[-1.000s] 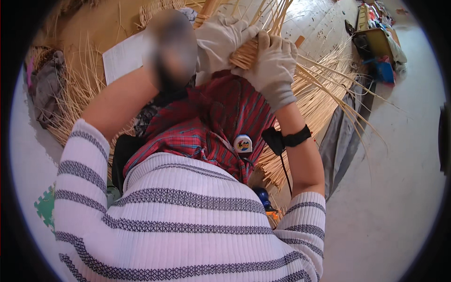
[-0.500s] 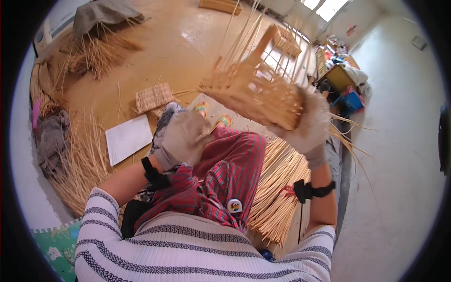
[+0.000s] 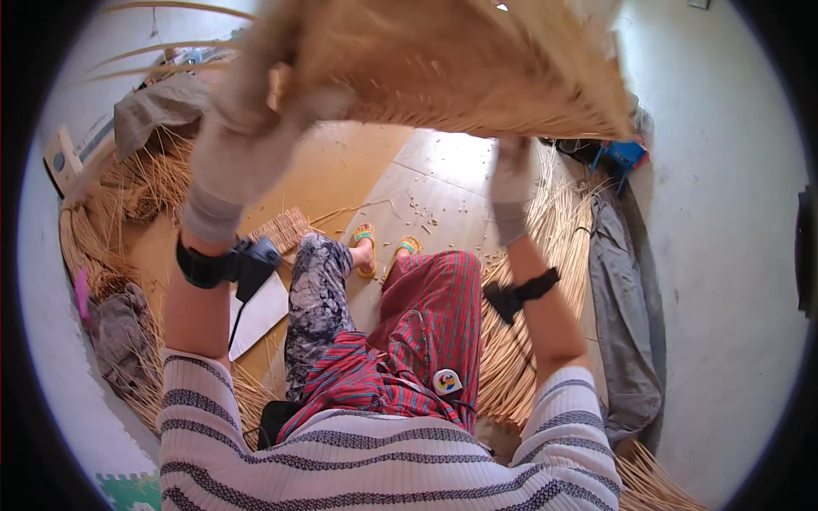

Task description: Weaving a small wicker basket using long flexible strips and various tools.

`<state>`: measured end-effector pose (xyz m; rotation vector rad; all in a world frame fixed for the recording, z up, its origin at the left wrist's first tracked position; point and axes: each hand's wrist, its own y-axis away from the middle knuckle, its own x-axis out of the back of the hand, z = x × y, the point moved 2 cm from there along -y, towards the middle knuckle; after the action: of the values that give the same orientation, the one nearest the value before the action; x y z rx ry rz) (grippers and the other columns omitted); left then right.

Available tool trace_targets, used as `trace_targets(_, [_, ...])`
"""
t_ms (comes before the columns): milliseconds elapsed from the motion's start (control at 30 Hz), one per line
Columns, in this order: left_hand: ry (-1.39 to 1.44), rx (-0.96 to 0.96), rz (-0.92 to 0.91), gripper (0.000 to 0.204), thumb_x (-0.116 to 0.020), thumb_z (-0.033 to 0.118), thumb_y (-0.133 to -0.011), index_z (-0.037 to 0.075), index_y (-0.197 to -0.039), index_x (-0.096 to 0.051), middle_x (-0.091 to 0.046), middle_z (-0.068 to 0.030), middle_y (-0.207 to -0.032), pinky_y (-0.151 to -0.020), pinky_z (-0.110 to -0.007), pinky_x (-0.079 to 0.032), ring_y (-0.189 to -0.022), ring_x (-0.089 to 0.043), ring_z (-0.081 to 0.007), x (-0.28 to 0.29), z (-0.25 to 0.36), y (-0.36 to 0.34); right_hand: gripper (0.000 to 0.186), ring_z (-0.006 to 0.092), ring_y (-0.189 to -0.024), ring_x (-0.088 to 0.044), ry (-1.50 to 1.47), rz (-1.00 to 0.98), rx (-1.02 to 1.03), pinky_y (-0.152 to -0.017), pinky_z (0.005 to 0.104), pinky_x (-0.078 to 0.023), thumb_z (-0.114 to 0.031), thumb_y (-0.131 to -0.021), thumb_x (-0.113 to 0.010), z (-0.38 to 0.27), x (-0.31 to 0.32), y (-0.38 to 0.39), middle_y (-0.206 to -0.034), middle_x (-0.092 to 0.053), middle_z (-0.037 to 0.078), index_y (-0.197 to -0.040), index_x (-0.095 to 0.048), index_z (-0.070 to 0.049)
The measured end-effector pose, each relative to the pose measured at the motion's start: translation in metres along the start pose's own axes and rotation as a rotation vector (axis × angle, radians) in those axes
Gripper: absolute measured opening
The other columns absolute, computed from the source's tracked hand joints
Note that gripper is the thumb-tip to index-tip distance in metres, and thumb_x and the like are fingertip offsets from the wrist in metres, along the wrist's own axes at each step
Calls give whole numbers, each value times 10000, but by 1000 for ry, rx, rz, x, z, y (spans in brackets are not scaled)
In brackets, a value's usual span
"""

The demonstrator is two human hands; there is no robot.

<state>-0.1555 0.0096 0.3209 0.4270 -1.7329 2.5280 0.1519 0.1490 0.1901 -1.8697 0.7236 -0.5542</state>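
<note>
A large woven wicker basket, tan and blurred by motion, is raised before me across the top of the head view. Its upper part runs out of the picture. My left hand, in a pale work glove, grips its left end, with the thumb side against the weave. Loose wicker strands stick out leftward beyond that hand. At the lower right rim is my right hand, gloved too; its fingers are hidden behind the basket.
A long bundle of wicker strands lies right of my legs, beside a grey cloth. On the left are a white board, a small woven piece and heaped strands. A tape measure rests on my lap. Scraps dot the floor.
The basket has come up and closer, and its pale woven face has turned toward me. My left hand has risen from above my lap to its left end. My right hand has shifted left.
</note>
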Motion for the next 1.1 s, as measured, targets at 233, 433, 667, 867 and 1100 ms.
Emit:
trace_targets(233, [-647,-39,-377,490,-737,155,-818,212,-1301,-677,-690,-35,-1092,-862,-404,-413,-997,-620,-222,-106,-36,75,370,157,-988,-654,-892,-589,-936,-876,317,-529,-79,-916,-691,-17,-36,188,-1122,-679,80,-1267,-581,-41])
trace_targets(433, [-626,225,-600,516,-672,134,-841,232,-1346,-649,-697,-20,-1107,-840,-379,-422,-961,-639,-218,-146,-76,193,448,214,-1027,-656,-73,-695,-1049,-875,328,-532,-190,-839,-805,-28,62,218,-1193,-653,145,-1217,-609,-54])
trace_targets(667, [-620,296,-608,519,-729,210,-814,180,-1324,-640,-671,-42,-1165,-871,-414,-436,-1012,-622,-267,-128,-97,228,712,368,-1296,-480,119,-793,-274,-1079,457,-397,-411,-730,-858,-34,52,200,-1357,-512,214,-1314,-589,-104])
trace_targets(867, [-922,333,-539,561,-779,396,-769,134,-1250,-654,-653,-52,-1166,-871,-429,-439,-1001,-602,-281,-104,-88,238,828,391,-1262,-480,160,-882,-288,-1066,517,-361,-548,-662,-845,-29,26,204,-1317,-537,187,-1327,-591,-126])
trace_targets(1100, [-973,333,-610,600,-729,396,-811,141,-1343,-623,-651,-30,-1147,-904,-418,-408,-951,-572,-276,-113,-104,241,772,377,-1215,-502,251,-808,-193,-1015,504,-403,-578,-687,-822,-30,18,207,-1284,-537,189,-1332,-630,-199])
